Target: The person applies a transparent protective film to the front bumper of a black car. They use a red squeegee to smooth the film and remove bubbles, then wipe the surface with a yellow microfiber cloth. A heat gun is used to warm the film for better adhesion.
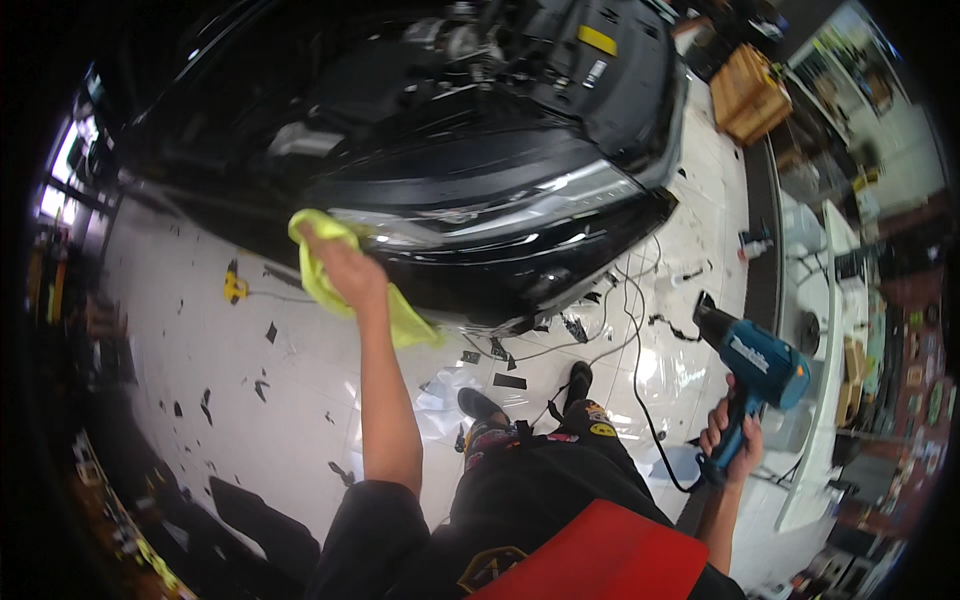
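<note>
My left hand [345, 268] is closed on a yellow-green cloth [322, 285] and presses it against the black car [440, 275] beside its headlight [520, 215]. Part of the cloth hangs down past my wrist. Off to the right, my right hand [733, 440] is wrapped round the handle of a teal heat gun [755, 365]. Its dark nozzle points up and left, apart from the car. A black cord runs from the handle's base down toward the floor. The car's engine bay [470, 45] is exposed at the top.
Dark film scraps [510, 381] lie scattered over the pale tiled floor [310, 400]. A yellow tool [235, 283] with a cord rests at the left. Cables [610, 340] trail near my feet. A cardboard box [748, 95] stands at the upper right, and a white table [815, 470] runs along the right.
</note>
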{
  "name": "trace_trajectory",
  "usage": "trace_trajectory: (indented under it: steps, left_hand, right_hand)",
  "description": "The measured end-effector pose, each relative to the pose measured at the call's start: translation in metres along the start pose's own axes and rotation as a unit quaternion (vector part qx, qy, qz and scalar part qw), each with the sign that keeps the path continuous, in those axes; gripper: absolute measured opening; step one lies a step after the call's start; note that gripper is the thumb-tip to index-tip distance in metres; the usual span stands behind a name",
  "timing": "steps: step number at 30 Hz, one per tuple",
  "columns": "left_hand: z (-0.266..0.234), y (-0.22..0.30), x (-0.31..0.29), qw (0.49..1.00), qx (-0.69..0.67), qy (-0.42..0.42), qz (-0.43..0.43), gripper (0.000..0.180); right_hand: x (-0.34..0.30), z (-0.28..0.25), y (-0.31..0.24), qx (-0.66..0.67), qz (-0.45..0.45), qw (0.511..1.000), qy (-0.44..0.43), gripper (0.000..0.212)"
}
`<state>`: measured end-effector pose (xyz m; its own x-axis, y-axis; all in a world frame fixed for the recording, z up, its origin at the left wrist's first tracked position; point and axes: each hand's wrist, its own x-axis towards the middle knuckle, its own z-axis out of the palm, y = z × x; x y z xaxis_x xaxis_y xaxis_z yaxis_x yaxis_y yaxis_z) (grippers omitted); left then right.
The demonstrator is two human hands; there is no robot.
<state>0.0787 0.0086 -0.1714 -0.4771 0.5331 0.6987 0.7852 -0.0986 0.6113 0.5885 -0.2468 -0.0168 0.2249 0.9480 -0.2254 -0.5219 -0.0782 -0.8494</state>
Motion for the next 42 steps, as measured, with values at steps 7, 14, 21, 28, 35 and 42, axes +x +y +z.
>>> trace_trajectory:
  steps: [7,14,21,28,35,42]
  left_hand:
    - [-0.005,0.036,-0.068,0.987,-0.037,0.075,-0.134,0.046]
    - [0.002,0.171,-0.096,0.982,0.007,0.015,-0.190,0.036]
    - [0.071,0.222,-0.124,0.978,0.033,-0.018,-0.206,0.034]
    - [0.134,0.230,-0.139,0.998,-0.012,-0.031,0.048,0.039]
    - [0.142,0.220,-0.146,0.996,-0.025,-0.025,0.086,0.050]
    - [0.136,0.218,-0.147,0.996,0.017,-0.037,0.085,0.048]
  right_hand:
    - [0.047,-0.039,0.006,0.019,0.071,0.996,-0.055,0.076]
    - [0.125,-0.047,-0.013,0.109,0.148,0.961,-0.206,0.097]
    - [0.224,-0.014,-0.065,0.121,0.143,0.947,-0.262,0.099]
    - [0.258,0.005,-0.062,0.067,0.201,0.918,-0.335,0.083]
    - [0.257,0.029,-0.054,0.001,0.148,0.943,-0.300,0.104]
    - [0.248,0.034,-0.056,-0.006,0.118,0.949,-0.293,0.102]
